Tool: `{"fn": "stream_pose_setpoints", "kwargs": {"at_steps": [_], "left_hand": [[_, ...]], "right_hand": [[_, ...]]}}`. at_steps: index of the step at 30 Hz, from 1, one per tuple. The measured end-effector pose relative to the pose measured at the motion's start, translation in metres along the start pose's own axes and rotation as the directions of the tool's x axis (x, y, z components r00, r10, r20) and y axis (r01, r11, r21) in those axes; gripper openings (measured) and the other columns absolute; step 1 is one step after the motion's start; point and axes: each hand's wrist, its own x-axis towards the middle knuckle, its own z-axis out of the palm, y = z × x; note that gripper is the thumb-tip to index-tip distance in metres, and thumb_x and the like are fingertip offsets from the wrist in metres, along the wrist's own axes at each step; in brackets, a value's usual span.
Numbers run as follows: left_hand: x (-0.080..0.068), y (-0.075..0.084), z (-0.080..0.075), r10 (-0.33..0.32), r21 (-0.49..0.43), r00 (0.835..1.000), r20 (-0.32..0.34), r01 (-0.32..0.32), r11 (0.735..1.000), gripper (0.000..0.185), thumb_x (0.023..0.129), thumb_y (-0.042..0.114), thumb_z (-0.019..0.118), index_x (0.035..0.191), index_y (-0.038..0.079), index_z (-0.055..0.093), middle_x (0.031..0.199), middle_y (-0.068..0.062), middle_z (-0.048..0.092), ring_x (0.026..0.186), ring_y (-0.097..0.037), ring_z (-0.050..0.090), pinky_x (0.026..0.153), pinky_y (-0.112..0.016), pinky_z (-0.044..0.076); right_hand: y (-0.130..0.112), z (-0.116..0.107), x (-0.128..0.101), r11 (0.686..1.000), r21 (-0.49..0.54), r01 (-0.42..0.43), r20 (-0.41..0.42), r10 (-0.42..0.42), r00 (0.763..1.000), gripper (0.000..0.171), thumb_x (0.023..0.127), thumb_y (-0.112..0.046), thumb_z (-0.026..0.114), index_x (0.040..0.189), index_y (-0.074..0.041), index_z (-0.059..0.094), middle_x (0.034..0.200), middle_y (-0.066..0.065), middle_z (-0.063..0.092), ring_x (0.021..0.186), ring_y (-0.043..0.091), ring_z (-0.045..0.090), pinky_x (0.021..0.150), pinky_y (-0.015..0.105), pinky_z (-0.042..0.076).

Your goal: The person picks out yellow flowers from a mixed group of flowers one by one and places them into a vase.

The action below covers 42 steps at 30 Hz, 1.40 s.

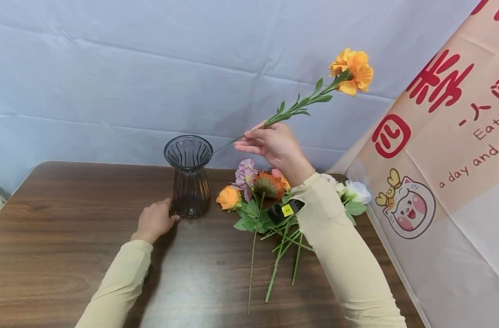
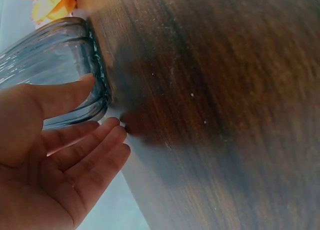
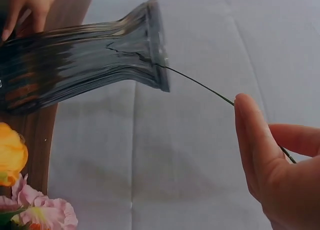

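A long-stemmed orange artificial flower (image 1: 351,72) was pinched by the right hand (image 1: 270,143), its bloom raised at two o'clock, its wire tip at the ribbed smoky glass vase (image 1: 189,175) rim. The vase base was touched by the left hand (image 1: 154,221), fingers relaxed.

Vase (image 1: 188,175): smoky ribbed glass, glossy, translucent, beside the left hand's (image 1: 154,220) fingers. Flower stem (image 1: 298,105): thin wire core, matt green covering, pinched in the right hand (image 1: 270,142). Table (image 1: 69,237): dark wood-grain, smooth, low sheen. Backdrop (image 1: 110,68): pale creased cloth, matt.
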Motion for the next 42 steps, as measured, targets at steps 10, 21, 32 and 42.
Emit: {"fn": "stream_pose_setpoints", "kwargs": {"at_steps": [10,21,32,42], "left_hand": [[0.001,-0.002,0.001,-0.007,0.001,1.0,0.004,0.007,1.0,0.054,0.084,0.022,0.066,0.123,-0.011,0.047,0.109,-0.031,0.057,0.092,-0.046,0.055,0.077,-0.055,0.043],[0.001,-0.003,0.001,0.009,0.0,1.0,-0.005,-0.009,1.0,0.054,0.083,0.023,0.066,0.122,-0.01,0.048,0.106,-0.03,0.058,0.089,-0.046,0.056,0.074,-0.055,0.044],[0.001,-0.003,0.002,0.009,0.001,1.0,-0.007,-0.009,1.0,0.054,0.083,0.022,0.066,0.122,-0.01,0.048,0.107,-0.03,0.058,0.09,-0.045,0.056,0.075,-0.054,0.045],[0.001,-0.002,0.002,0.0,-0.004,1.0,-0.008,0.0,1.0,0.054,0.083,0.022,0.066,0.122,-0.01,0.048,0.109,-0.03,0.057,0.093,-0.046,0.056,0.077,-0.054,0.044]], "right_hand": [[0.013,0.009,0.001,0.979,-0.202,-0.006,0.07,0.021,0.997,0.004,0.089,0.006,0.052,0.09,0.009,0.054,0.074,0.02,0.061,0.063,0.026,0.066,0.07,0.039,0.053],[0.035,0.016,0.006,0.952,-0.306,0.0,0.093,0.029,0.995,0.006,0.088,0.002,0.055,0.092,0.007,0.055,0.073,0.018,0.06,0.059,0.025,0.063,0.071,0.044,0.052],[0.053,0.011,0.01,0.832,-0.548,0.08,0.169,0.017,0.986,0.008,0.09,0.003,0.049,0.098,0.004,0.053,0.075,0.017,0.059,0.06,0.024,0.063,0.066,0.043,0.053],[0.061,0.014,0.011,0.64,-0.76,0.114,0.207,0.072,0.976,0.014,0.092,-0.001,0.048,0.104,-0.001,0.054,0.087,0.022,0.06,0.065,0.026,0.063,0.06,0.033,0.054]]}}
